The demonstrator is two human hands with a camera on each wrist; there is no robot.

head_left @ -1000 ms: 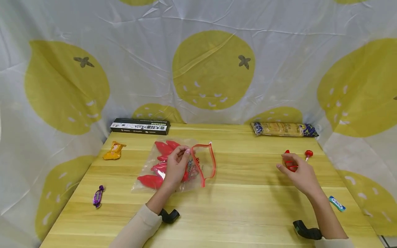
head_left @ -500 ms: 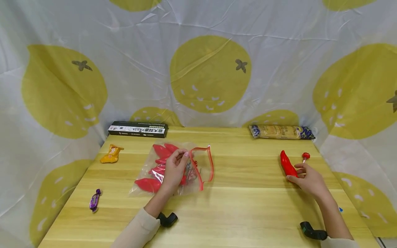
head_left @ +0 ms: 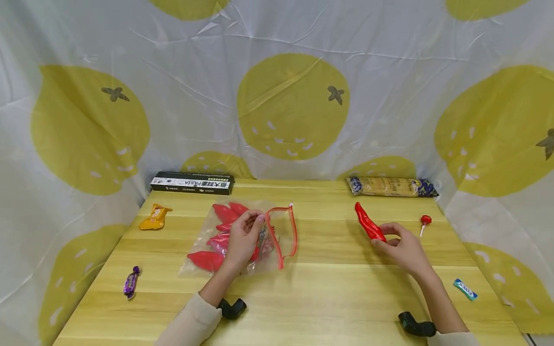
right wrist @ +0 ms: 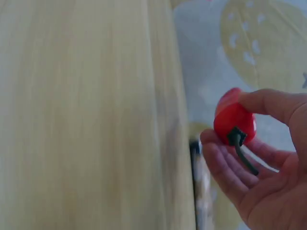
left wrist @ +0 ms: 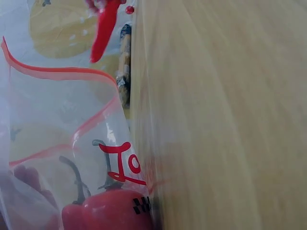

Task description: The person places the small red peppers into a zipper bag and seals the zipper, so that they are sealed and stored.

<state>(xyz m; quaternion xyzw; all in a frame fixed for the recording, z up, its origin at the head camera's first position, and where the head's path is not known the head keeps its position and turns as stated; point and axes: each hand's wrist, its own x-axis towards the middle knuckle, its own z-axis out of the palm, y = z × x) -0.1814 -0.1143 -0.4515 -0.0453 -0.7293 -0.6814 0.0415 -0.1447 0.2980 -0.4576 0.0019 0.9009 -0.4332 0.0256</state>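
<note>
My left hand (head_left: 243, 239) pinches the upper film of a clear zip bag (head_left: 200, 236) near its mouth. The bag's red zip edge (head_left: 281, 262) gapes toward the right, and several red chili peppers (head_left: 205, 260) lie inside. In the left wrist view, green stems show on the bagged peppers (left wrist: 117, 211). My right hand (head_left: 402, 247) grips one red chili pepper (head_left: 368, 222) by its stem end, tip pointing up and left over the table. Seen from the right wrist, thumb and fingers pinch this pepper (right wrist: 232, 117), its green stem hanging toward the palm.
At the back stand a black pasta box (head_left: 192, 183) and a noodle packet (head_left: 387, 186). An orange-wrapped snack (head_left: 155, 217) and a purple candy (head_left: 132, 282) lie left. On the right are a red lollipop (head_left: 426, 220) and a blue-green candy (head_left: 465, 289).
The right hand has taken hold of the pepper at the right, lifted it and carried it left toward the bag. The left hand stays at the bag.
</note>
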